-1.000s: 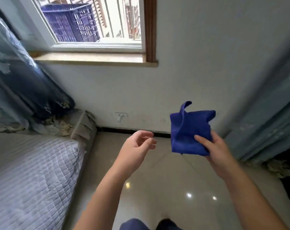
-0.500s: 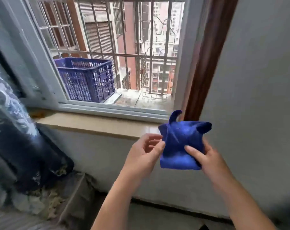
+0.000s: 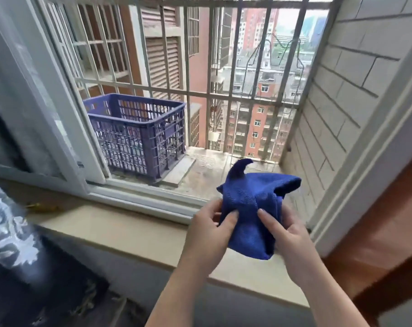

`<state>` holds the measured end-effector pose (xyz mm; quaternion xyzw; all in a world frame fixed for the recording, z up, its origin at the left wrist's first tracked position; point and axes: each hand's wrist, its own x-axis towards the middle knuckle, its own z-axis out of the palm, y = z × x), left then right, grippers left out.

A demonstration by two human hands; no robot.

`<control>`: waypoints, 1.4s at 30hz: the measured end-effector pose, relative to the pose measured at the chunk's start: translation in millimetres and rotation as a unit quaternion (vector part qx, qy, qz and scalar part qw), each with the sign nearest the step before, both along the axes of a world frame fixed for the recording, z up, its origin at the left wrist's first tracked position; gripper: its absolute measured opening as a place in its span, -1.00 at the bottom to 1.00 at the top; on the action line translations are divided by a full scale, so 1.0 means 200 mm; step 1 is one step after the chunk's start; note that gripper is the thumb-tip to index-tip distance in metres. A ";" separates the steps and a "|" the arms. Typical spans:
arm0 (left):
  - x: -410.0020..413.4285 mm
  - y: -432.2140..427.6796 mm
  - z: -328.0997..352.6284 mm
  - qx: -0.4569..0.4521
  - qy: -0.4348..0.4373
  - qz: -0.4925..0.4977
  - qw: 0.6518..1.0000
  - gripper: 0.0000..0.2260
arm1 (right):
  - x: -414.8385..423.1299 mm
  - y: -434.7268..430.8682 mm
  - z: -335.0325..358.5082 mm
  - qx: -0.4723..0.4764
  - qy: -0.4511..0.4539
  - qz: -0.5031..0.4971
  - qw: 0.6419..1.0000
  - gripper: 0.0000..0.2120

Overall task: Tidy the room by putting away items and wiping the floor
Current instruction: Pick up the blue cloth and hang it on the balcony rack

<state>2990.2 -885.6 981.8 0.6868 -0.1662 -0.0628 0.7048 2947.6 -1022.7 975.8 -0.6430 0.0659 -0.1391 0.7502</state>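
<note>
A folded blue microfibre cloth (image 3: 252, 208) is held up in front of the open window, above the beige stone sill (image 3: 129, 234). My left hand (image 3: 207, 234) pinches its left edge with thumb on the front. My right hand (image 3: 287, 237) grips its right side, thumb pressed on the front. One corner of the cloth sticks up in a point. Both forearms reach in from the bottom of the view.
A purple slatted plastic crate (image 3: 138, 135) stands on the outer ledge behind the white window frame (image 3: 65, 128). Metal security bars (image 3: 214, 95) close off the ledge. A dark patterned curtain (image 3: 9, 237) hangs at the left; brown wooden trim (image 3: 384, 251) is at the right.
The view rose from the floor and bed to the window, now much closer. My left hand, empty a second ago, came across and took hold of the cloth's left edge.
</note>
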 end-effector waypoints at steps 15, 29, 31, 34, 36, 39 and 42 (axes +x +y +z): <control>0.93 0.00 0.35 0.051 -0.085 -0.011 0.995 -0.92 | 0.69 -0.32 0.10 -0.260 0.084 -0.126 0.954 -0.84; 1.24 -0.22 0.75 0.211 -0.155 -0.339 0.904 -0.67 | 0.94 -0.37 0.60 -0.168 -0.019 0.121 0.978 -0.53; 1.29 -0.21 0.77 0.208 -0.166 -0.316 0.911 -0.67 | 0.96 -0.39 0.60 -0.220 0.014 0.110 0.969 -0.68; 1.36 -0.21 0.77 0.232 -0.197 -0.264 0.915 -0.78 | 1.01 -0.43 0.59 -0.275 0.065 0.117 0.952 -0.72; 1.43 -0.21 0.75 0.272 -0.234 -0.218 0.907 -0.78 | 1.04 -0.46 0.60 -0.297 0.090 0.108 0.945 -0.82; 1.51 -0.21 0.73 0.348 -0.243 -0.197 0.884 -0.77 | 1.09 -0.52 0.62 -0.312 0.096 0.077 0.942 -0.78; 1.61 -0.18 0.73 0.446 -0.172 -0.246 0.843 -0.71 | 1.15 -0.59 0.63 -0.315 0.093 0.031 0.944 -0.78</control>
